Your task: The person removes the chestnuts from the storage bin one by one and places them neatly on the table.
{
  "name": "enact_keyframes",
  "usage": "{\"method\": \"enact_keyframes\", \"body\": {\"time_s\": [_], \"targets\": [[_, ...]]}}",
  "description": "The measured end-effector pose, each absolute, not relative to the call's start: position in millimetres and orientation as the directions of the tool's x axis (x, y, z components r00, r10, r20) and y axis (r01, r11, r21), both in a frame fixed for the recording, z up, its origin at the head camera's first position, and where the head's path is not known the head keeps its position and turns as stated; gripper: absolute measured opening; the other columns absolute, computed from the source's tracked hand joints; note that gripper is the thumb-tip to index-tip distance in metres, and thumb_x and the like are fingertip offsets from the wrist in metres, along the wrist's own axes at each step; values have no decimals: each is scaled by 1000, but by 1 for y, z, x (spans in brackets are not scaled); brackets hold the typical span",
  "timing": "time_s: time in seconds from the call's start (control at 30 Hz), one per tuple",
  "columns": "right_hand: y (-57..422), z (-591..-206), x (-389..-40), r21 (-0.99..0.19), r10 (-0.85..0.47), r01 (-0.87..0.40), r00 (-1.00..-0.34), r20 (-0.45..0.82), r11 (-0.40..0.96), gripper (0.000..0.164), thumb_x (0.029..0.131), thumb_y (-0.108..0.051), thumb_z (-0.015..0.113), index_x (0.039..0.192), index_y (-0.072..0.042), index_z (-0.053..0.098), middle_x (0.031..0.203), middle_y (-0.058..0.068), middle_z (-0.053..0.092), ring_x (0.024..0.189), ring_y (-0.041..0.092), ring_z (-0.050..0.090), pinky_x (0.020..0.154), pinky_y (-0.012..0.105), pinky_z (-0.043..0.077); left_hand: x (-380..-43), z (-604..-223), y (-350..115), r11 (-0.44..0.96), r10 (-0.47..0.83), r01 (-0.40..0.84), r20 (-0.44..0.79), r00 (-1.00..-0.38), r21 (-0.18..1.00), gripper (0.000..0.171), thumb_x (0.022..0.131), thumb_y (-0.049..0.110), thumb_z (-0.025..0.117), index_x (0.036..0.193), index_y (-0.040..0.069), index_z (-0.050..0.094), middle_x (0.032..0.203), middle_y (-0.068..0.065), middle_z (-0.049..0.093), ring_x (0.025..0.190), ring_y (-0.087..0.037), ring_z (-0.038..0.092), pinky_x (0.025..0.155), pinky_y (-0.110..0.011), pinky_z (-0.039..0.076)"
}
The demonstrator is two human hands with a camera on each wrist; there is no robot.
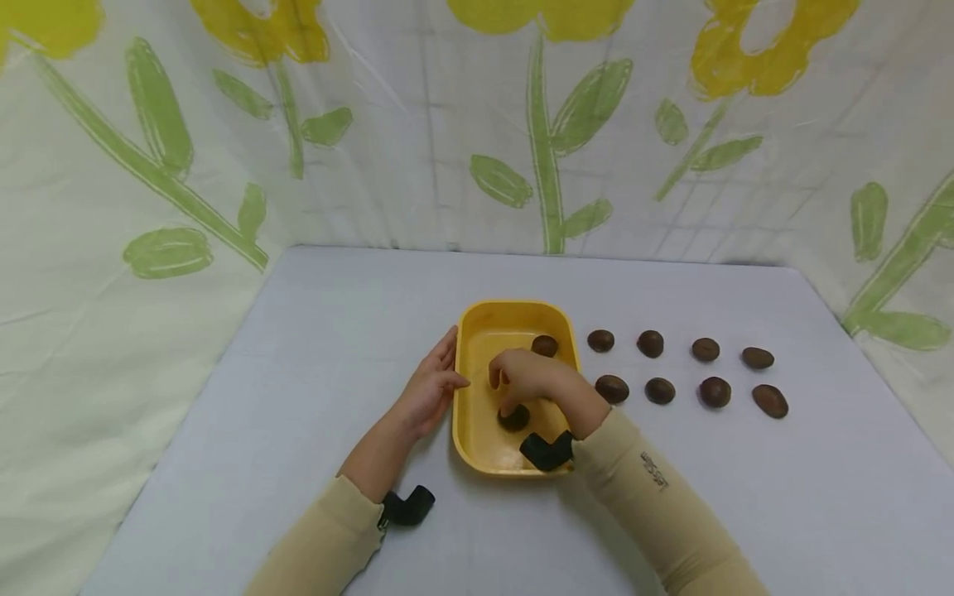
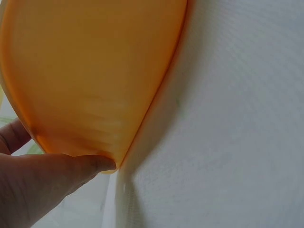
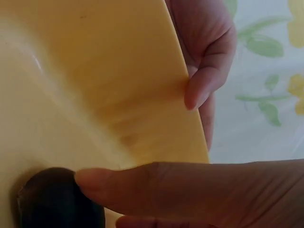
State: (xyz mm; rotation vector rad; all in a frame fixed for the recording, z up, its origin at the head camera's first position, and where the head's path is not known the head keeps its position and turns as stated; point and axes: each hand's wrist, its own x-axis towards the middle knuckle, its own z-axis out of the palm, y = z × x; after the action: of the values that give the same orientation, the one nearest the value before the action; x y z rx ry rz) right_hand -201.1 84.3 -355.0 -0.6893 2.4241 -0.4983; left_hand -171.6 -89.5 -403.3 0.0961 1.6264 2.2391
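A yellow plastic tray [image 1: 469, 451] stands on the table with two dark brown chestnuts inside. My left hand [image 1: 430, 389] holds its left side, thumb over the rim and fingers along the outer wall; the thumb [image 2: 90, 164] shows at the tray's edge in the left wrist view. Over the tray is my right hand [image 1: 529, 377], its index finger bent and the thumb [image 3: 123, 185] straight, tip at the edge of the nearer chestnut [image 3: 61, 202]. That chestnut rests on the tray floor, and the bent finger stands apart from it. The other chestnut [image 1: 545, 345] lies near the far right corner.
Right of the tray, several more chestnuts lie in two rows, among them one [image 1: 651, 343] in the far row and one [image 1: 715, 392] in the near row. Behind the pale table [image 1: 358, 314] hangs a white curtain [image 1: 387, 149] with yellow flowers.
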Motion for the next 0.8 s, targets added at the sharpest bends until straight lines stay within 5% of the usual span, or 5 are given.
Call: {"method": "enact_keyframes", "body": {"time_s": [0.37, 0.8], "targets": [[80, -364, -199, -467, -595, -382, -621, -510, 798, 19, 68, -2, 78, 82, -7, 65, 73, 0, 60, 67, 13, 51, 58, 21, 44, -172, -403, -89, -278, 336, -260, -161, -928, 925, 85, 81, -17, 38, 151, 15, 3, 158, -1, 2, 146, -17, 4, 116, -39, 17], [91, -346, -195, -583, -647, -375, -667, -371, 721, 19, 71, -4, 73, 86, -7, 61, 84, 2, 64, 73, 11, 56, 63, 21, 49, -172, -405, -88, -264, 334, -255, -160, -929, 930, 84, 82, -17, 38, 151, 15, 3, 158, -2, 3, 146, -18, 6, 116, -40, 19]]}}
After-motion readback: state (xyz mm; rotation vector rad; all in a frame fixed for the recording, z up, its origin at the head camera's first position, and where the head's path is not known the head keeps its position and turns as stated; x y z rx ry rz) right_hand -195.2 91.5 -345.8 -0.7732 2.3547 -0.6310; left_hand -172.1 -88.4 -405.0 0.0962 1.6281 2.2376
